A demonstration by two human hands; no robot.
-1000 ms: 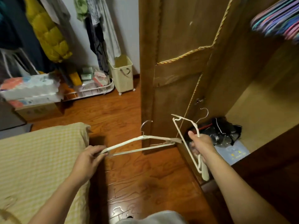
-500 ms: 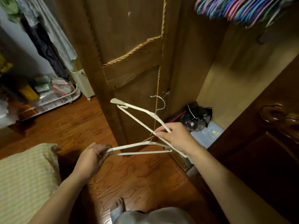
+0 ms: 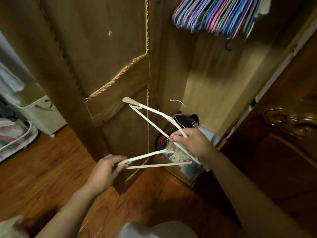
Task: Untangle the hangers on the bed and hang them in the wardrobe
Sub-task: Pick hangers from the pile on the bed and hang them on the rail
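I hold two white hangers in front of the open wardrobe [image 3: 214, 86]. My left hand [image 3: 106, 170] grips the end of the lower hanger [image 3: 151, 160], which lies nearly flat. My right hand [image 3: 192, 143] grips the upper hanger [image 3: 149, 112], tilted up to the left with its metal hook [image 3: 178, 102] pointing up. The two hangers meet under my right fingers. Several coloured hangers [image 3: 216, 14] hang in a row at the top of the wardrobe. A corner of the bed [image 3: 10, 227] shows at the bottom left.
The wardrobe's left door [image 3: 103, 57] stands open just behind the hangers; a carved dark door [image 3: 288, 134] is on the right. Dark bags [image 3: 185, 122] lie on the wardrobe floor. A cream bin [image 3: 41, 110] and a white rack [image 3: 15, 134] sit on the wooden floor at left.
My view has swung right and up toward the wardrobe. My right hand turned its hanger from hanging down to tilted up-left and came closer to the left hand's hanger.
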